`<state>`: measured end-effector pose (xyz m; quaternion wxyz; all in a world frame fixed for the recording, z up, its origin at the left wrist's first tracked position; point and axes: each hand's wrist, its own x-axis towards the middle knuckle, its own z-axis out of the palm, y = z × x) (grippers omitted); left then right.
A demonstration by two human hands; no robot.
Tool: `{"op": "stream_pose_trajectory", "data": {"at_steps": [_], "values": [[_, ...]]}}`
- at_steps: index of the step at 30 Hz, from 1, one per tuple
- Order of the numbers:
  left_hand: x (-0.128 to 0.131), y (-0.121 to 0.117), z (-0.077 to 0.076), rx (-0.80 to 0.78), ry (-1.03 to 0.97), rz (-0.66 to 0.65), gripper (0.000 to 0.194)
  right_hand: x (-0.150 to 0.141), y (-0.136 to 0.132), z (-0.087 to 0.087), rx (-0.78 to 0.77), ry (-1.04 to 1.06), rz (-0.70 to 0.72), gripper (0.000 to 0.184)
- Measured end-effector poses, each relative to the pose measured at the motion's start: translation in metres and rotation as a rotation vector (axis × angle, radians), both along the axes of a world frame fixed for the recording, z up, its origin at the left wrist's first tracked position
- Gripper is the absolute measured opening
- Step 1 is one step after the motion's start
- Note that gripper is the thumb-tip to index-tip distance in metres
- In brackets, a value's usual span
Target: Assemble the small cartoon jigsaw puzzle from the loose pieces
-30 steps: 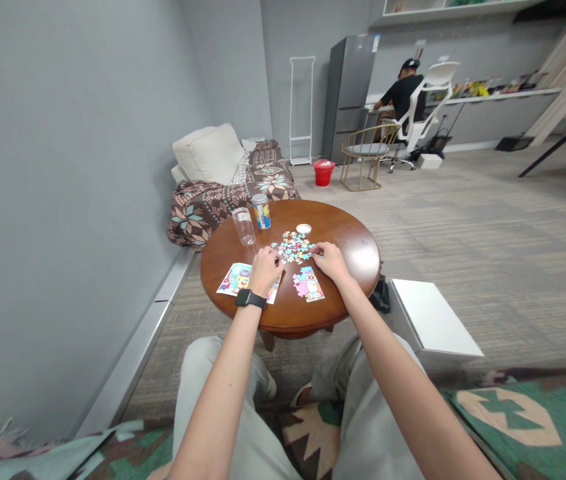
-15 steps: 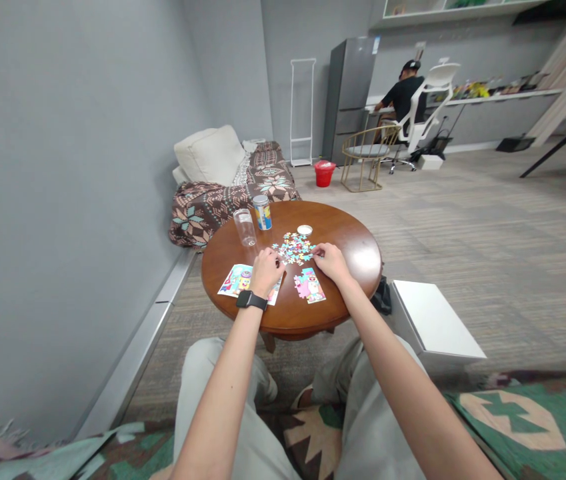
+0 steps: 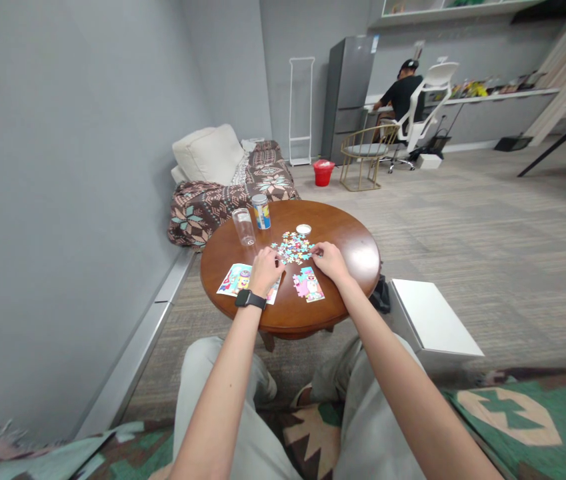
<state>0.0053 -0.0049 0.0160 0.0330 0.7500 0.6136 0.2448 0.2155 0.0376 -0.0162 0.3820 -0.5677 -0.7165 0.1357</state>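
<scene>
On the round, brown wooden table [image 3: 340, 223], a loose pile of small, multicoloured puzzle pieces [image 3: 293, 247] lies near the middle. The bare left hand [image 3: 267, 267], with a black watch on its wrist, is at the near left side of this pile; its fingers are bent, but I cannot tell whether they grasp a piece. The bare right hand [image 3: 330, 259] is at the right edge, its fingers also bent; here too I cannot tell the grasp. Between the hands, on the near side, lies a joined, pink-and-blue puzzle section [image 3: 309, 285]. The colourful printed paper sheet [image 3: 235, 280] lies to the left, partly under the left hand.
</scene>
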Motion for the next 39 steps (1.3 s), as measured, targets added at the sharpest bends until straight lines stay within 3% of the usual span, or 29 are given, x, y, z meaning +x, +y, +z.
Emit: {"op": "stream_pose_trajectory", "data": {"at_steps": [13, 18, 25, 39], "values": [[-0.002, 0.002, -0.003, 0.018, -0.022, -0.018, 0.013, -0.001, -0.003, 0.005, -0.009, -0.003, -0.012, 0.019], [0.0, -0.004, 0.002, 0.007, -0.005, -0.065, 0.02, -0.001, -0.003, 0.005, -0.01, -0.002, -0.007, 0.02], [0.003, -0.008, 0.008, -0.034, 0.026, -0.061, 0.013, -0.002, -0.004, 0.006, -0.02, -0.003, -0.012, 0.019], [0.0, -0.004, 0.003, -0.021, -0.032, -0.039, 0.018, -0.001, -0.003, 0.004, 0.0, 0.023, -0.011, 0.02]]}}
